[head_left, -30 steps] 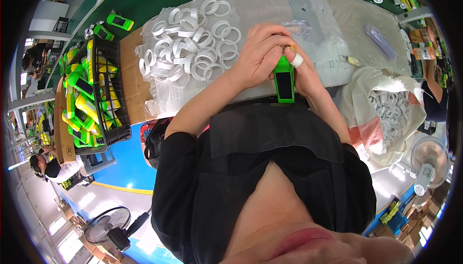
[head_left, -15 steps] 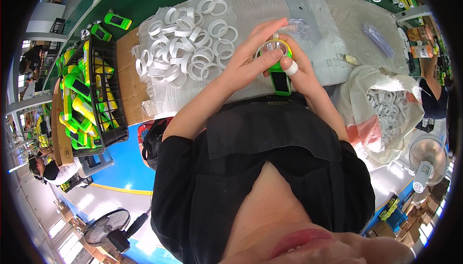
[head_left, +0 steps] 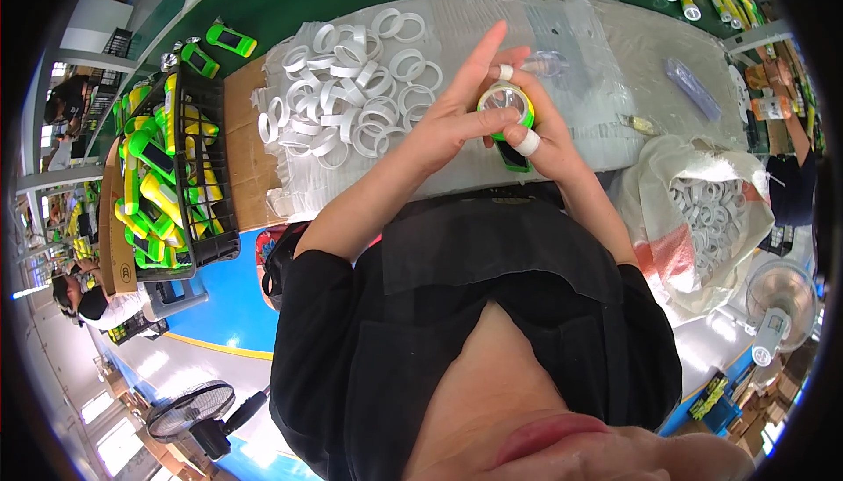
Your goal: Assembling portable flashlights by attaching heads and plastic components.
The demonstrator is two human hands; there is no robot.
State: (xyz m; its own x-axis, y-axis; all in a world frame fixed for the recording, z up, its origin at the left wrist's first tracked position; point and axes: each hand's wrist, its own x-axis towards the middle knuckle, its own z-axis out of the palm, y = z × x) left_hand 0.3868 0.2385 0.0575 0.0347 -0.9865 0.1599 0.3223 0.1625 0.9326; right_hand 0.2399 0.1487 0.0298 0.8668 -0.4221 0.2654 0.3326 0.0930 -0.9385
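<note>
Head view: we have a green-and-yellow flashlight with a round clear lens point(head_left: 506, 103) in both hands, just right of our landmark, the loose pile of white plastic rings point(head_left: 334, 119). Lens faces up; a dark panel shows on the body below. Left hand point(head_left: 452, 125): fingers straight and spread, thumb laid across the lens rim. Right hand point(head_left: 546, 121): curled around the flashlight's head, thumb with white tape point(head_left: 527, 141) pressed to its near side. Left of the pile we note a strip of brown cardboard point(head_left: 246, 143), then a black plastic crate point(head_left: 212, 254) full of green-and-yellow flashlights point(head_left: 158, 195). Well right of the pile, past our right forearm, we mark a white woven sack with a red patch point(head_left: 645, 209), more white rings point(head_left: 707, 213) inside. Also right: a crumpled translucent plastic bag point(head_left: 691, 87).
</note>
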